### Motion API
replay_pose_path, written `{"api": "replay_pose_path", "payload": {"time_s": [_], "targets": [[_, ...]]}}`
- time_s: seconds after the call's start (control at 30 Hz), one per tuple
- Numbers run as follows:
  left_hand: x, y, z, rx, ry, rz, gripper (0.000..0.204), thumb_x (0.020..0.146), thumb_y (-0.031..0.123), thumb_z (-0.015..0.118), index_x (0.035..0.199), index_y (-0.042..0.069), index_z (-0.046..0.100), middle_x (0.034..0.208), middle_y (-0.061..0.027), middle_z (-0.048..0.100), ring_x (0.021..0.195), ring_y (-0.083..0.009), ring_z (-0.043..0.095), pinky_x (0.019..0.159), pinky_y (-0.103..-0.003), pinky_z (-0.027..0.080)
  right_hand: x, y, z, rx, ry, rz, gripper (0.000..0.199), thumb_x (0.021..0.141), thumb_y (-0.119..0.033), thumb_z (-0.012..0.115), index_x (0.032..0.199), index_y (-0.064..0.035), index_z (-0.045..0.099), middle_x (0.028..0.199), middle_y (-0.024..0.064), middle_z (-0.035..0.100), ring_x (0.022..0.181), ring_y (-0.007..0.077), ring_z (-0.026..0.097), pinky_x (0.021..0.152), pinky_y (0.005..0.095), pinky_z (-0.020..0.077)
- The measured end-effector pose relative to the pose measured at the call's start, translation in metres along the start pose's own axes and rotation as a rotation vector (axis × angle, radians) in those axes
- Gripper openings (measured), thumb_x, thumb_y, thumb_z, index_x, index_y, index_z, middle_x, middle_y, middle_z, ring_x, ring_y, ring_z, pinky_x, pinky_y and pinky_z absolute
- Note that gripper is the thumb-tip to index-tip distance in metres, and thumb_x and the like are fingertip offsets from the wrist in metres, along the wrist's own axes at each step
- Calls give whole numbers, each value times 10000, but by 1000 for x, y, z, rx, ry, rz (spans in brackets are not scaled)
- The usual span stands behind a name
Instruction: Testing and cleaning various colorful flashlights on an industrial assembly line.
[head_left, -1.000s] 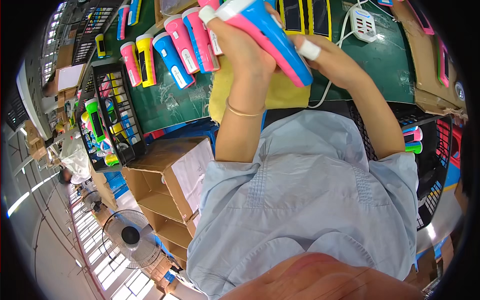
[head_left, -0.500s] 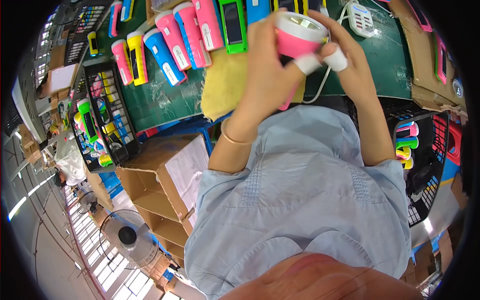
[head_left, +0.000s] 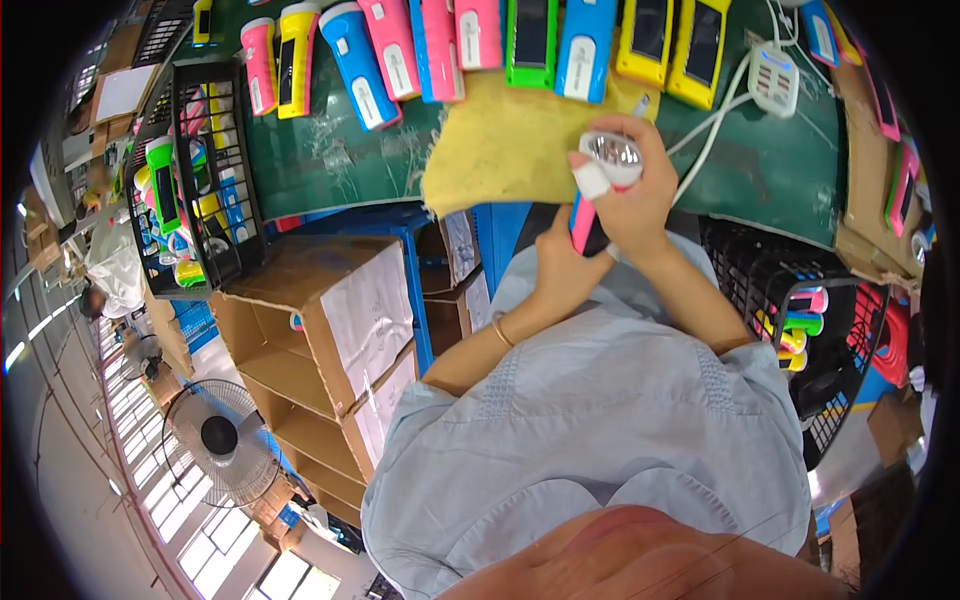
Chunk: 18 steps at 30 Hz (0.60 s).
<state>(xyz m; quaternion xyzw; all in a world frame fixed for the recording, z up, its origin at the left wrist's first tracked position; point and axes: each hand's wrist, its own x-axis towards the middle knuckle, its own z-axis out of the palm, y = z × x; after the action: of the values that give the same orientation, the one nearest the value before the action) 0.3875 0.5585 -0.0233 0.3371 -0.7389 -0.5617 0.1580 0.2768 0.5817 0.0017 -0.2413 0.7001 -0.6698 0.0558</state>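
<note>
Close to my body, over the near edge of the yellow cloth (head_left: pixel 490 150), a flashlight (head_left: pixel 581 222) is held in both hands. Its body shows pink, blue and black, and its clear round lens sits in a white head tilted upward. My left hand (head_left: pixel 570 262) is wrapped round the lower body. My right hand (head_left: pixel 645 190) grips the head, with white tape on the thumb beside the lens. Beyond the cloth lies a row of flashlights, among them a green one (head_left: pixel 531 45), a blue one (head_left: pixel 587 50) and a yellow one (head_left: pixel 697 50).
A white multi-port charger (head_left: pixel 773 80) with cables sits on the green table (head_left: pixel 330 165) at right. Black baskets of flashlights stand at left (head_left: pixel 208 170) and right (head_left: pixel 850 300). Cardboard compartments (head_left: pixel 300 370) and a fan (head_left: pixel 220 435) are at lower left.
Both hands have brought the flashlight down toward my body. The left hand has gone from beside the head to the lower body. The view has shifted, showing more of the cloth.
</note>
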Motion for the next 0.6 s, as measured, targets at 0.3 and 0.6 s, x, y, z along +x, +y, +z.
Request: {"api": "replay_pose_path", "payload": {"time_s": [0.3, 0.6], "targets": [[12, -3, -12, -109, -198, -38, 381, 653, 127, 762, 924, -23, 540, 706, -105, 622, 582, -191, 617, 547, -301, 487, 14, 0, -6, -48, -70, -224, 343, 680, -96, 726, 979, -29, 572, 804, 91, 505, 705, 211, 525, 611, 269, 423], [74, 110, -57, -92, -1337, 149, 333, 854, 288, 597, 1016, -2, 599, 922, -131, 644, 875, -201, 625, 777, -319, 494, 42, -18, -108, 465, -476, 483, 422, 805, -352, 596, 1034, 2, 588, 870, 81, 617, 772, 149, 592, 697, 279, 470]]}}
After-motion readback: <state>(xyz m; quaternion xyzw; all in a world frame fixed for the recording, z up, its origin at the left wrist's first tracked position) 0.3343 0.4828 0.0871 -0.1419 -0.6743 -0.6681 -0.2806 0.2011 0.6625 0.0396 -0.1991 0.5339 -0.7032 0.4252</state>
